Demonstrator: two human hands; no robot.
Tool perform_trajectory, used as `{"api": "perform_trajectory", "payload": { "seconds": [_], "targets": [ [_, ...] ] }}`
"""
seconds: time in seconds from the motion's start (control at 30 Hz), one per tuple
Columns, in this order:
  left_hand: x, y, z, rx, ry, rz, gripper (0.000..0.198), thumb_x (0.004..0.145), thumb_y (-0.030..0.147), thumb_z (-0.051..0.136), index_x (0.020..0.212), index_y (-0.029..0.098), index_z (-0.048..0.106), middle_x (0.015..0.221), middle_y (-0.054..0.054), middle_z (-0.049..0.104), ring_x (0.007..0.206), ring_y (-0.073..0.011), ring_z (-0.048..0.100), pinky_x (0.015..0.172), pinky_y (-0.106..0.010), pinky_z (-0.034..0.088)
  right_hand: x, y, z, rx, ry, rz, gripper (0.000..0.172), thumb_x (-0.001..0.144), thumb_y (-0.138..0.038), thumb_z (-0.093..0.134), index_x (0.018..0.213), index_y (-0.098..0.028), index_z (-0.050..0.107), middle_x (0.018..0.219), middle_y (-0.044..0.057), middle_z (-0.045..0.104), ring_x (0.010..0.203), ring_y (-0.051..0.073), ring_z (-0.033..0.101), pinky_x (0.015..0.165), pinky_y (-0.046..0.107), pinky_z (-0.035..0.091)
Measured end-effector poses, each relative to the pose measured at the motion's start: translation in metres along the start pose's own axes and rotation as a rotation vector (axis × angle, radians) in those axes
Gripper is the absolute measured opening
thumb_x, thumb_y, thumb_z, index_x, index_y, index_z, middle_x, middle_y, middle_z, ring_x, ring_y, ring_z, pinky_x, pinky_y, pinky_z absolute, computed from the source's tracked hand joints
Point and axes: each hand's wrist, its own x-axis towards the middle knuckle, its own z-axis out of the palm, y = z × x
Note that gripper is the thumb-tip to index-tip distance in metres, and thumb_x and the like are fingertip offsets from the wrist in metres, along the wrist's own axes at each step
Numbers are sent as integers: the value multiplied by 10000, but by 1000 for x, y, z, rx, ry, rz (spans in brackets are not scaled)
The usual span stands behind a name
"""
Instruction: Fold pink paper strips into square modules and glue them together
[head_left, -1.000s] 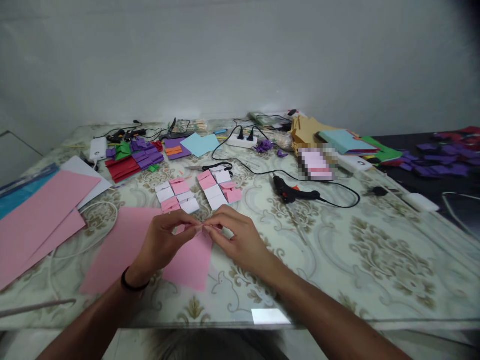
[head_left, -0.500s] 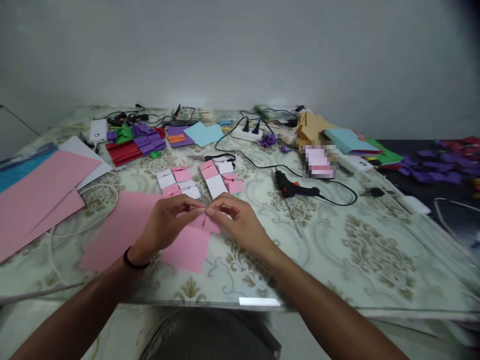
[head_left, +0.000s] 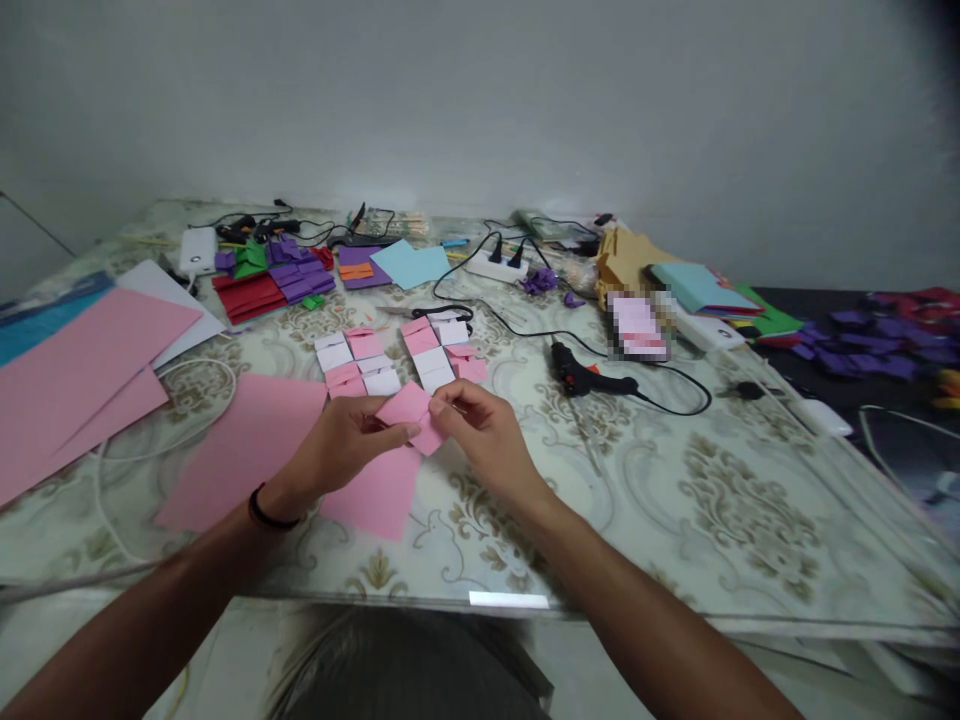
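Observation:
Both my hands hold one small folded pink paper piece just above the table. My left hand pinches its left side, with a black band on the wrist. My right hand pinches its right side with fingers curled. A larger pink sheet lies flat under my hands. Two groups of folded pink-and-white paper squares lie just beyond my fingers.
A black glue gun with its cord lies to the right. A power strip, purple, red and green paper pieces and a light blue sheet sit at the back. Large pink sheets lie at left. The patterned table edge runs near me.
The small pink piece has turned from edge-on to flat between my fingers. My hands have risen slightly and the view has tilted down.

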Motion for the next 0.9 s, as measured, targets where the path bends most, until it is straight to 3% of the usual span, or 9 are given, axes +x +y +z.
{"api": "perform_trajectory", "payload": {
  "seconds": [0.13, 0.3, 0.6, 0.9],
  "targets": [
    [1, 4, -4, -124, 58, 64, 299, 823, 333, 821, 642, 162, 656, 596, 36, 559, 587, -98, 467, 568, -233, 351, -1, -1, -2, -8, -56, 19, 225, 884, -390, 704, 808, -192, 627, 736, -19, 547, 702, 142, 495, 697, 290, 397],
    [0, 6, -6, -124, 22, 74, 334, 847, 341, 793, 623, 163, 619, 586, 41, 486, 595, -98, 393, 569, -251, 300, -2, 0, -3, -73, -138, 43, 339, 888, -471, 725, 745, -190, 600, 724, -16, 529, 710, 150, 493, 692, 296, 382],
    [0, 5, -5, -38, 65, 18, 310, 865, 403, 734, 664, 170, 704, 637, 2, 641, 659, -144, 556, 654, -279, 406, -2, 1, 0, -60, -68, 66, 437, 859, -554, 747, 673, -198, 573, 656, -31, 485, 646, 138, 426, 637, 289, 341],
    [2, 3, -5, 21, 9, 57, 351, 918, 431, 677, 683, 171, 654, 654, 8, 606, 666, -147, 542, 640, -270, 404, -1, 3, -1, -70, -54, 76, 460, 835, -581, 774, 681, -196, 576, 652, -32, 515, 636, 132, 444, 627, 279, 347]
  ]
}}
